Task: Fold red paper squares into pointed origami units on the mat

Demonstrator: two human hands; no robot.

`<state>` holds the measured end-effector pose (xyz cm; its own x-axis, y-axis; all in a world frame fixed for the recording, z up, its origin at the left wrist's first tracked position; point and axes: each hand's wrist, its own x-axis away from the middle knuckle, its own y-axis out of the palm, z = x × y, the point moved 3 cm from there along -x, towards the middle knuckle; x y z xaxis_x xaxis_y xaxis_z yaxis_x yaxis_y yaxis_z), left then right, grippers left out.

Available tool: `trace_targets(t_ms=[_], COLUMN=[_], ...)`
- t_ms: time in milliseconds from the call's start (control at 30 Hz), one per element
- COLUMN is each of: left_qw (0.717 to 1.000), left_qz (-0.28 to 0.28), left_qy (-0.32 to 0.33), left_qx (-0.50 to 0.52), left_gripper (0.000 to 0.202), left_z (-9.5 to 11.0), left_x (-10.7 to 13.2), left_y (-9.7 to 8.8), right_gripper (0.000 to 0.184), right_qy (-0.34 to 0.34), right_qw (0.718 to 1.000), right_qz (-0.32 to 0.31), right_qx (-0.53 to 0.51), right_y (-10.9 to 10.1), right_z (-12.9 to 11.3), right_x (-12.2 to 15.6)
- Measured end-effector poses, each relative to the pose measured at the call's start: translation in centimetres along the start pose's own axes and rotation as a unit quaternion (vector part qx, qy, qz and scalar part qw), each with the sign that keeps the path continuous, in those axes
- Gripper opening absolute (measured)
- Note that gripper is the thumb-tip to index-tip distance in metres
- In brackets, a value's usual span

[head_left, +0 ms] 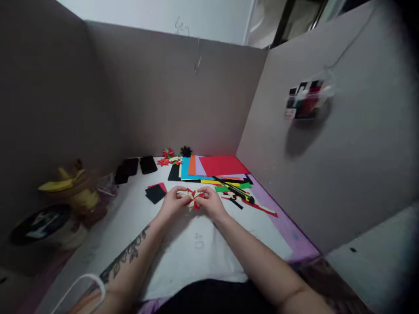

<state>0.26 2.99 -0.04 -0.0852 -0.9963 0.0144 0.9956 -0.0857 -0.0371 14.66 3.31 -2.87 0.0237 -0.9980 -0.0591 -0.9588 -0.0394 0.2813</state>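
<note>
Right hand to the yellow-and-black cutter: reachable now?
Likely yes: the cutter lies near the right hand, nothing tall between, but that hand would probably have to release the paper star first.

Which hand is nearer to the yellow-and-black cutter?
Right. The right hand is just left of the cutter, not touching it; the left hand is farther off, across the red-and-cream paper star.

Free room over near white sheet [199, 261]; obstacles ahead-right: cutter [240, 192], paper stack [222, 165].
</note>
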Motion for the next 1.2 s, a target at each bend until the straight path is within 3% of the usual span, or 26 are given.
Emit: trace_targets(t_ms=[200,633,900,1200], left_qw=[0.999,0.999,0.998,0.998], left_qz=[0.03,0.046,0.039,0.014], left_qy=[0.018,0.027,-0.012,0.019], left_qx=[0.02,0.009,0.036,0.064], left_gripper=[0.038,0.03,0.029,0.029], left_z=[-0.7,-0.4,0.1,-0.7], left_x=[-0.7,-0.4,-0.1,-0.1], left_y=[-0.7,-0.8,-0.5,0.4], right_gripper=[0.032,0.033,0.035,0.033], right_qy=[0.007,-0.028,-0.024,-0.029], right_qw=[1.0,0.999,0.999,0.996], right_qz=[-0.02,0.003,0.001,0.024], right_qx=[-0.008,0.041,0.039,0.076], right_y=[0.1,0.3,0.4,0.2], right_z=[-0.2,0.3,0.7,0.7], right_x=[0.1,0.3,0.1,0.1])
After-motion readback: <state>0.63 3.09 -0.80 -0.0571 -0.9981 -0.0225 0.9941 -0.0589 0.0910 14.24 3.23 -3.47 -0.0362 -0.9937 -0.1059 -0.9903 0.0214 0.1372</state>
